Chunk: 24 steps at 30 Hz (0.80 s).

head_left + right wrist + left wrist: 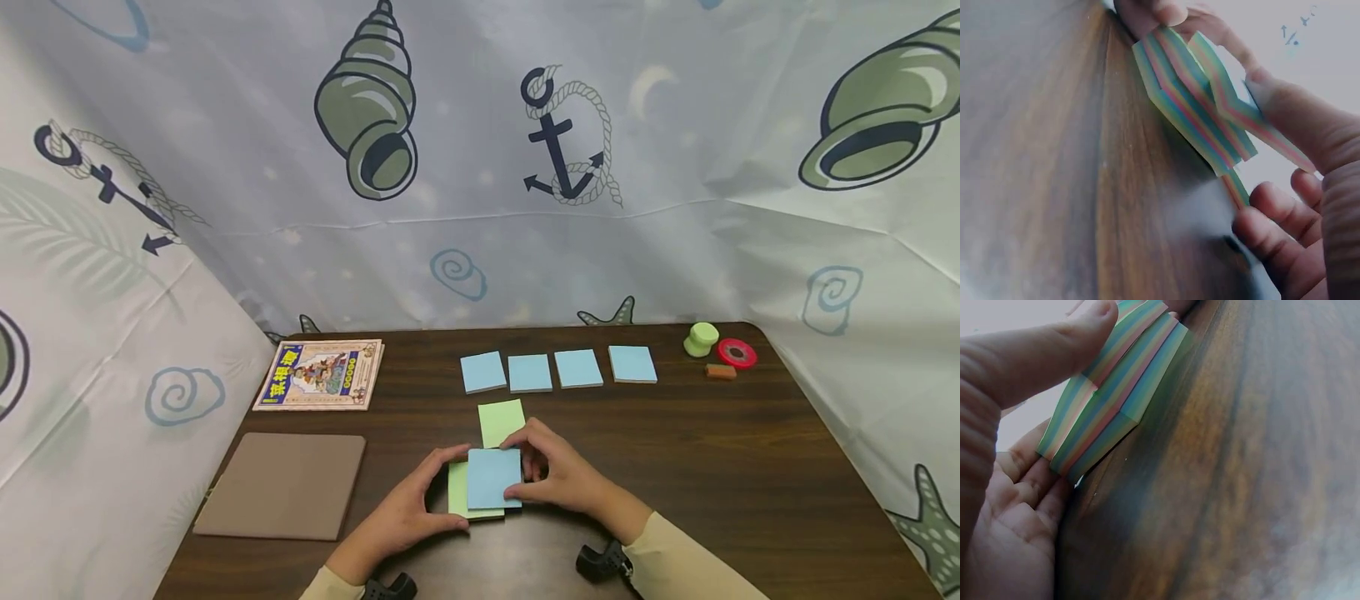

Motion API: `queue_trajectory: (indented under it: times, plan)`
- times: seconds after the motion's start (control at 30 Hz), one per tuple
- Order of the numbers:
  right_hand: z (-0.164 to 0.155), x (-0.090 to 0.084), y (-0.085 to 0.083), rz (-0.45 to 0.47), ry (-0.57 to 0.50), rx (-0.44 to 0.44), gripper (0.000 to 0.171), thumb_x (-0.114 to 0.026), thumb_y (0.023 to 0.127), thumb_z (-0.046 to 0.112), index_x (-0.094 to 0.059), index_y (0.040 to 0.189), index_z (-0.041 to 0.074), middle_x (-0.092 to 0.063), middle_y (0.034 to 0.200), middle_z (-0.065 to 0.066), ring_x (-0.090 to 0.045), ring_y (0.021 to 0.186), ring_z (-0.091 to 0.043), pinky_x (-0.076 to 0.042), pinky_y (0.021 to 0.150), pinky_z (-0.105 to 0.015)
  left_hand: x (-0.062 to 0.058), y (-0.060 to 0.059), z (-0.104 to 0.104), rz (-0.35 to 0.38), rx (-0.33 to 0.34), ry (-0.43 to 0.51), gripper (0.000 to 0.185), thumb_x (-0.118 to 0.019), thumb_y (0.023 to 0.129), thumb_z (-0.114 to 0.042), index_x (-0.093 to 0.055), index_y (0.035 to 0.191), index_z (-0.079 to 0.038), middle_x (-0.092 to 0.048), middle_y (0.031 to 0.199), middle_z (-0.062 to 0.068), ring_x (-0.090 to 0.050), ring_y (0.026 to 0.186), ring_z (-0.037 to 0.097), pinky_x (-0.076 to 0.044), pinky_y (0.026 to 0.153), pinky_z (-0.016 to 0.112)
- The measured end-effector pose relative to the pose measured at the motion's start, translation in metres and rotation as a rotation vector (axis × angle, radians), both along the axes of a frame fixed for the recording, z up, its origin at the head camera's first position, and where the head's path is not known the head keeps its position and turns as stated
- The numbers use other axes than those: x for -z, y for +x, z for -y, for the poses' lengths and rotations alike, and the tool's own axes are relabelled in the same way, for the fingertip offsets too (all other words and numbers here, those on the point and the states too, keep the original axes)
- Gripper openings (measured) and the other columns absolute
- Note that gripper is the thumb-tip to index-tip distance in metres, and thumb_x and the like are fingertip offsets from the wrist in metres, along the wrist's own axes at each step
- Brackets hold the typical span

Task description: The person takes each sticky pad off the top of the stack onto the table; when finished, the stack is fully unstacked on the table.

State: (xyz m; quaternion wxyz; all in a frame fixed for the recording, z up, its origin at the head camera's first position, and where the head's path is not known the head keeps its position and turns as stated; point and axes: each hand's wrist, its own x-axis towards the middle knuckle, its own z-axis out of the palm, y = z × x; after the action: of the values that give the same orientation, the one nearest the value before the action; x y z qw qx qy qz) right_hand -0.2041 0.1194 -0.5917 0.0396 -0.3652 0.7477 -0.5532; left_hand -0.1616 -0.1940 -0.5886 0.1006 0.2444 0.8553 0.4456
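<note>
A pale blue sticky note pad (492, 479) sits at the top of a small stack, offset to the right over a light green pad (457, 492). My right hand (566, 473) pinches the blue pad by its right side, thumb at the near corner and fingers at the far edge. In the right wrist view this top pad (1225, 103) is tilted and apart from the striped-edged stack (1188, 125) below. My left hand (401, 512) grips the stack's left side between thumb and fingers; its striped edges (1110, 400) show in the left wrist view.
Another green pad (501, 422) lies just behind the stack. Several blue pads (529, 373) form a row farther back. On the left are a printed booklet (322, 375) and a brown board (281, 485). A green knob-shaped piece (701, 339), red disc (737, 353) and brown block (721, 372) lie back right.
</note>
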Motion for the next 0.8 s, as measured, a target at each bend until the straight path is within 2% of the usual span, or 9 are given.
queue_trajectory:
  times: [0.1, 0.23, 0.37, 0.47, 0.63, 0.8]
  plan:
    - [-0.005, 0.0, 0.002, 0.109, -0.075, 0.005, 0.052, -0.091, 0.09, 0.012, -0.063, 0.134, 0.01, -0.057, 0.118, -0.013, -0.065, 0.082, -0.023, -0.059, 0.066, -0.025, 0.0, 0.0, 0.0, -0.005, 0.013, 0.013, 0.095, -0.095, 0.084, -0.042, -0.043, 0.164, -0.036, -0.052, 0.16, -0.013, -0.049, 0.152, 0.018, -0.035, 0.126, 0.027]
    - [-0.015, 0.003, 0.001, 0.191, -0.166, 0.014, 0.044, -0.083, 0.096, 0.004, -0.06, 0.133, 0.007, -0.059, 0.125, -0.015, -0.065, 0.085, -0.011, -0.058, 0.068, -0.025, 0.0, -0.001, 0.0, -0.005, 0.02, 0.011, 0.093, -0.095, 0.085, -0.041, -0.046, 0.163, -0.031, -0.052, 0.159, -0.014, -0.049, 0.151, 0.017, -0.037, 0.125, 0.027]
    - [-0.029, 0.003, 0.001, 0.179, -0.205, 0.058, 0.038, -0.078, 0.099, 0.0, -0.062, 0.132, 0.006, -0.061, 0.12, -0.019, -0.065, 0.083, -0.009, -0.058, 0.07, -0.025, 0.0, -0.001, -0.001, 0.019, 0.015, 0.002, 0.094, -0.095, 0.084, -0.042, -0.046, 0.163, -0.031, -0.051, 0.159, -0.017, -0.049, 0.151, 0.015, -0.039, 0.125, 0.032]
    - [-0.041, 0.004, -0.002, 0.145, -0.238, 0.115, 0.033, -0.075, 0.099, -0.004, -0.064, 0.13, 0.003, -0.064, 0.117, -0.022, -0.069, 0.088, -0.012, -0.06, 0.074, -0.027, -0.002, -0.002, -0.001, 0.005, 0.022, 0.002, 0.093, -0.095, 0.084, -0.042, -0.046, 0.163, -0.029, -0.052, 0.159, -0.013, -0.05, 0.15, 0.018, -0.041, 0.124, 0.034]
    - [-0.054, 0.005, -0.012, 0.129, -0.295, 0.268, 0.023, -0.071, 0.101, -0.005, -0.071, 0.123, 0.0, -0.07, 0.119, -0.02, -0.068, 0.097, -0.011, -0.058, 0.078, -0.024, -0.002, -0.001, 0.001, -0.039, 0.027, 0.014, 0.09, -0.093, 0.086, -0.042, -0.048, 0.162, -0.026, -0.054, 0.158, -0.008, -0.053, 0.147, 0.021, -0.041, 0.122, 0.032]
    - [-0.063, 0.004, -0.018, 0.107, -0.299, 0.421, 0.02, -0.072, 0.103, 0.001, -0.075, 0.123, 0.002, -0.073, 0.116, -0.019, -0.067, 0.095, -0.014, -0.056, 0.075, -0.023, 0.003, 0.0, -0.001, -0.069, 0.029, 0.028, 0.088, -0.094, 0.086, -0.042, -0.05, 0.161, -0.023, -0.056, 0.156, -0.007, -0.055, 0.144, 0.021, -0.04, 0.12, 0.024]
